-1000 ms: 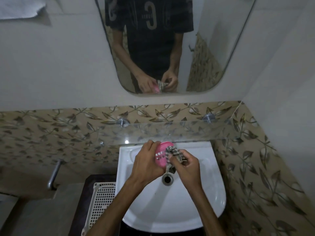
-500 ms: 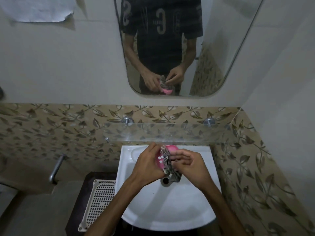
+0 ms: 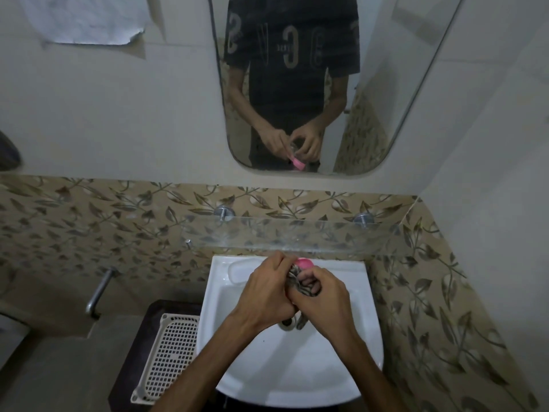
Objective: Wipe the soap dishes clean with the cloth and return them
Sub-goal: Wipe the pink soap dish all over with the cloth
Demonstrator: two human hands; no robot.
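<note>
Over the white sink (image 3: 237, 367) my left hand (image 3: 267, 289) grips a pink soap dish (image 3: 306, 263); only its far rim shows above my fingers. My right hand (image 3: 323, 295) is closed on a crumpled striped cloth (image 3: 300, 282) and presses it against the dish. The two hands touch each other above the drain (image 3: 289, 324), and a tail of the cloth hangs down by it. The mirror (image 3: 386, 84) reflects both hands with the pink dish hanging below them.
A glass shelf (image 3: 282, 236) on two chrome pegs runs across just behind my hands. A white perforated basket (image 3: 166, 355) stands left of the sink on a dark surface. A chrome tap (image 3: 99, 292) juts from the leaf-patterned tiles at left. The right wall is close.
My hands have closed together, and the cloth now covers most of the dish's inside, so less pink shows. The dish has tipped away from me. The view has shifted slightly.
</note>
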